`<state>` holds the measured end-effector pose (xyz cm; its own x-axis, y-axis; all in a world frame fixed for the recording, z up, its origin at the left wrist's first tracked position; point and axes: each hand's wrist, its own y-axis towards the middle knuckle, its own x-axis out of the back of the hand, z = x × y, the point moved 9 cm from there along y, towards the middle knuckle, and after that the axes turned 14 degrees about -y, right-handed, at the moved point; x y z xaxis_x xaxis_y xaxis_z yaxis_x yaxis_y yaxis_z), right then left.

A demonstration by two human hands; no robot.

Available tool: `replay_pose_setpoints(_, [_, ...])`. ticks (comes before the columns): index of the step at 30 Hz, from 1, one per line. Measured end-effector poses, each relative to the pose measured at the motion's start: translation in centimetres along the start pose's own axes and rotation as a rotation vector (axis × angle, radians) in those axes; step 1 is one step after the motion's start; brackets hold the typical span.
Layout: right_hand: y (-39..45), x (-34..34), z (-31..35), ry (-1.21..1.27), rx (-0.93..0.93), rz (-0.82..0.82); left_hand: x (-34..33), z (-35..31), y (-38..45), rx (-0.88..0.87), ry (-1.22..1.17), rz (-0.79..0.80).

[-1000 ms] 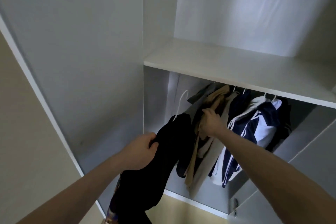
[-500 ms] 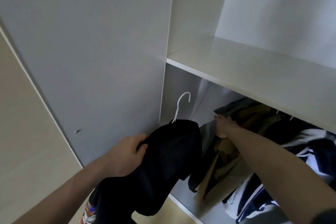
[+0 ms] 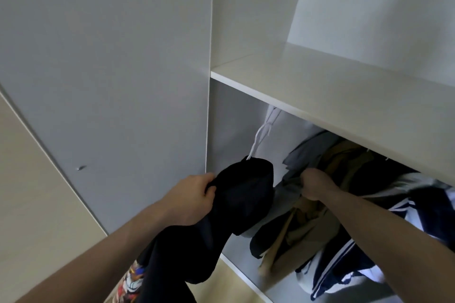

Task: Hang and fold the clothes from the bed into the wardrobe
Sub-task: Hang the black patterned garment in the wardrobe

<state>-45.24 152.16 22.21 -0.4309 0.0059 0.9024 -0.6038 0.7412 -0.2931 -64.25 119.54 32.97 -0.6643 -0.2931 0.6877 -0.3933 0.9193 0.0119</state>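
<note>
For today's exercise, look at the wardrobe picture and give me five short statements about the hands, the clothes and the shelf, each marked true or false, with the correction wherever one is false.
1. The left hand grips a black garment that carries a white hanger hook. True.
2. The right hand hangs free and touches nothing. False: it grips the hanging clothes below the shelf.
3. The white shelf has folded clothes stacked on it. False: no clothes are seen on it.
4. A navy and white striped garment hangs to the right of the tan clothes. True.
5. The black garment already hangs among the other clothes. False: the left hand holds it to their left, apart from them.
</note>
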Motion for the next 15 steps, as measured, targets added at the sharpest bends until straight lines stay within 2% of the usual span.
replay_pose_setpoints(4, [-1.5, -0.2, -1.0, 0.005, 0.016, 0.032, -3.3, -0.1, 2.9, 0.03, 0.034, -0.02])
replay_pose_setpoints(15, [-3.6, -0.1, -2.0, -0.002, 0.008, 0.04, -11.4, -3.3, 9.9, 0.02, -0.127, -0.078])
